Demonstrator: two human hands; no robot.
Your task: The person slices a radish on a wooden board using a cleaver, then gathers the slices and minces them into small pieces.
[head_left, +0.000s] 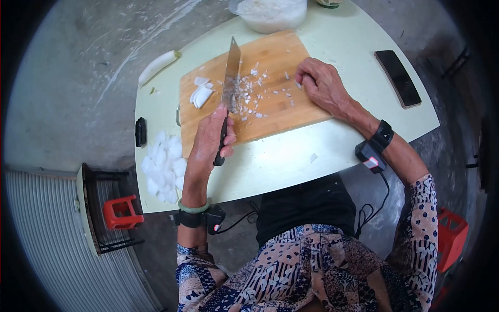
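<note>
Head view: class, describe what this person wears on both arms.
Both sleeves are a navy, tan and white patchwork print. The left wrist carries a green bangle and a black strap with a cabled black device; the right wrist has a black band holding a red-marked device.

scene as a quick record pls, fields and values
left hand: grips knife by its handle, blade down on cutting board
right hand: curled, resting on the board's right side
on board: minced white bits by the blade, larger white slices at left
table: pale green
also on table: pile of white chunks, long white vegetable, bowl, phone
</note>
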